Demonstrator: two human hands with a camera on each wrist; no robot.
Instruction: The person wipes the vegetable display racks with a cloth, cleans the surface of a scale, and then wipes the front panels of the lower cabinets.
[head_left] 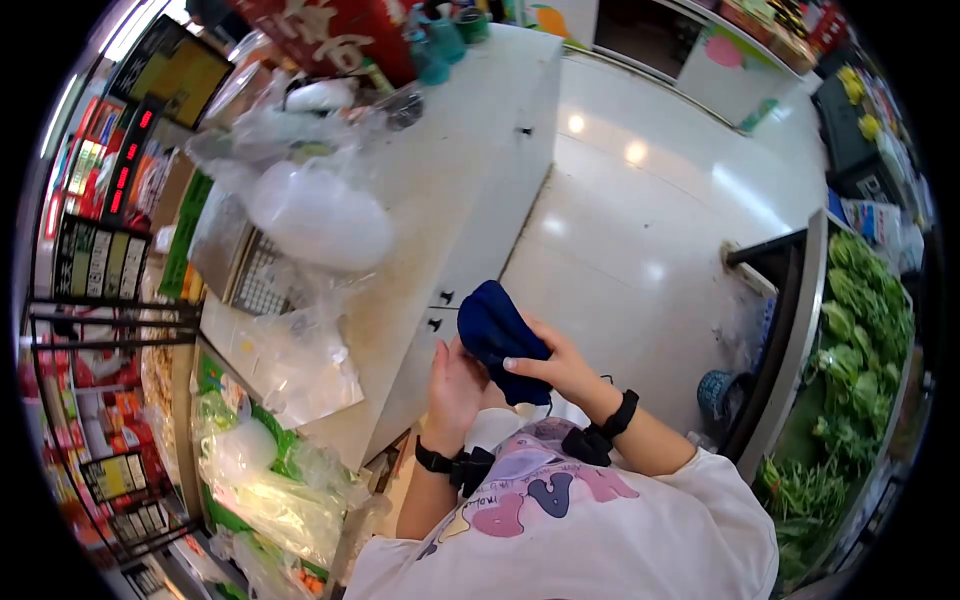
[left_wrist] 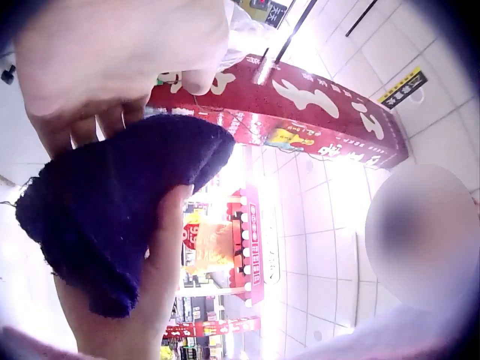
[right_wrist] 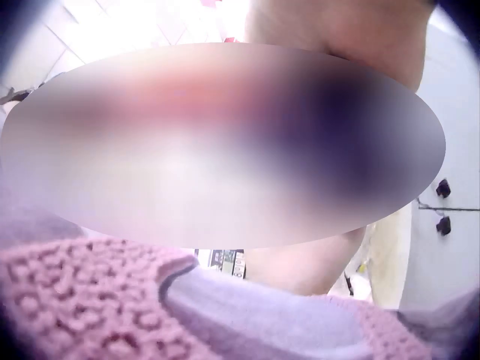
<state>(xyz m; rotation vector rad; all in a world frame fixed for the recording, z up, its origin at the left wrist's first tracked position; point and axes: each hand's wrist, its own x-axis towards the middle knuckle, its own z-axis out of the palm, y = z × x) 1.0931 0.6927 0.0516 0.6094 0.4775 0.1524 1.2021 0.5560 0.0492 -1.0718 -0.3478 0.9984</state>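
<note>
A dark blue cloth (head_left: 500, 340) is bunched up in front of the person's body. The right hand (head_left: 555, 368) grips it, thumb lying across its near face. Against the cloth's left side rests the left hand (head_left: 458, 392), thumb apart from it and fingertips hidden behind it. In the left wrist view the folded cloth (left_wrist: 127, 195) shows a fuzzy, frayed edge between the two hands. A blurred patch covers most of the right wrist view, leaving the fingers there unreadable.
To the left, a white counter (head_left: 450, 190) holds plastic bags (head_left: 320, 215) and a metal-grid tray. Leafy vegetables (head_left: 850, 330) fill a rack at the right. Tiled floor (head_left: 620, 210) lies beyond the hands, with a small blue basket (head_left: 716, 392) beside the rack.
</note>
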